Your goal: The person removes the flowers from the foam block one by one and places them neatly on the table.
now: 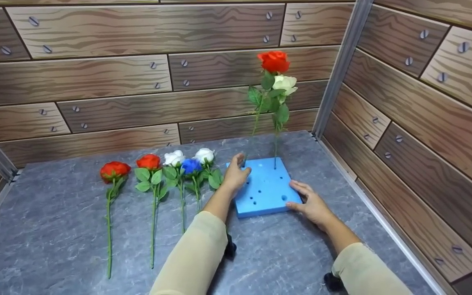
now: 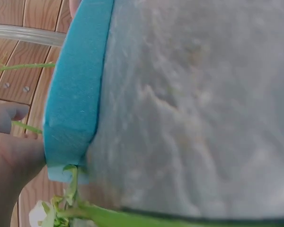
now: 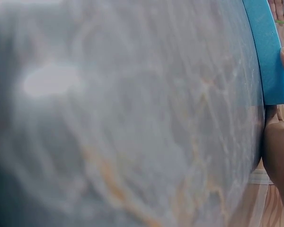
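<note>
A blue block (image 1: 264, 186) with several holes lies on the table, its side filling the upper left of the left wrist view. A red rose (image 1: 275, 61) and a cream rose (image 1: 285, 84) stand upright at its back part. My left hand (image 1: 234, 176) is at the block's back left corner, thumb and fingers apart around the red rose's lower stem; in the left wrist view that stem shows beside the thumb of the hand (image 2: 14, 151). With thumb and fingers my right hand (image 1: 312, 205) grips the block's front right corner, also seen in the right wrist view.
Left of the block lie two red roses (image 1: 115, 170) (image 1: 148, 162), two white roses (image 1: 174, 157) (image 1: 204, 155) and a blue rose (image 1: 191, 166), stems toward the front. Wood-patterned walls (image 1: 96, 78) stand behind and at the sides, with metal posts in the corners.
</note>
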A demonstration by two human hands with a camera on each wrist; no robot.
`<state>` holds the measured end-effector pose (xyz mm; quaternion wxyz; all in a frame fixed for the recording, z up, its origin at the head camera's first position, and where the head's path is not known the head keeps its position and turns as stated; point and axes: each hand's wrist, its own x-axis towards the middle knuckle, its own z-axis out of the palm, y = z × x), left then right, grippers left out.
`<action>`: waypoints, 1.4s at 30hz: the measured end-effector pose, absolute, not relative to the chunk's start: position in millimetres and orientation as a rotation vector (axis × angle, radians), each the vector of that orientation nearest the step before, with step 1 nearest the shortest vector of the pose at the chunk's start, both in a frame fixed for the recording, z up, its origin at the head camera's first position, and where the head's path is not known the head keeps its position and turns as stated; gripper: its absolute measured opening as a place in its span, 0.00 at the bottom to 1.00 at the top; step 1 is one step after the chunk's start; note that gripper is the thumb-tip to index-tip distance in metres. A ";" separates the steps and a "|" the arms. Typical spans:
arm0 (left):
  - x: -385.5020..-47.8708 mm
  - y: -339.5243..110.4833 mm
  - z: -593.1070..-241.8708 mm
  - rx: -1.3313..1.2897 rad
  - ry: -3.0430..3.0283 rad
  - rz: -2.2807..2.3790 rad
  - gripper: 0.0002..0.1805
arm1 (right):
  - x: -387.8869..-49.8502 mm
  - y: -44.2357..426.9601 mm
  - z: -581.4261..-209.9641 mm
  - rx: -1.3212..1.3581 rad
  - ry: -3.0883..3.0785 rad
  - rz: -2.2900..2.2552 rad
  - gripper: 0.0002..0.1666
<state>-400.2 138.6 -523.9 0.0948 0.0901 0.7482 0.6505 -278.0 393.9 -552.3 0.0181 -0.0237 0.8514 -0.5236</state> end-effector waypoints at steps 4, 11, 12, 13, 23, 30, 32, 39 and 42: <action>-398.5 142.5 -521.4 0.210 2.286 1.844 0.33 | -275.1 393.4 -555.5 -0.082 2.660 -1.616 0.49; -406.9 144.4 -527.2 0.211 2.617 1.733 0.20 | -273.5 389.1 -554.7 -0.079 2.646 -1.629 0.49; -408.4 144.2 -528.3 0.219 2.651 1.742 0.19 | -274.1 388.5 -553.9 -0.074 2.646 -1.629 0.49; -409.7 143.9 -529.3 0.225 2.664 1.763 0.18 | -274.7 388.1 -553.1 -0.078 2.650 -1.623 0.48; -412.5 152.5 -534.7 0.137 2.773 1.809 0.14 | -276.1 390.2 -552.2 -0.064 2.658 -1.611 0.48; -412.5 159.2 -536.4 0.063 2.828 1.865 0.12 | -275.5 393.8 -551.5 -0.060 2.656 -1.628 0.48; -412.0 159.4 -536.5 0.058 2.826 1.905 0.11 | -275.8 394.7 -550.7 -0.061 2.651 -1.635 0.48; -411.6 157.0 -537.4 0.022 2.728 2.034 0.12 | -275.4 393.7 -549.2 -0.066 2.636 -1.640 0.48; -411.5 155.9 -537.8 0.012 2.693 2.076 0.13 | -275.5 392.7 -550.5 -0.056 2.652 -1.623 0.48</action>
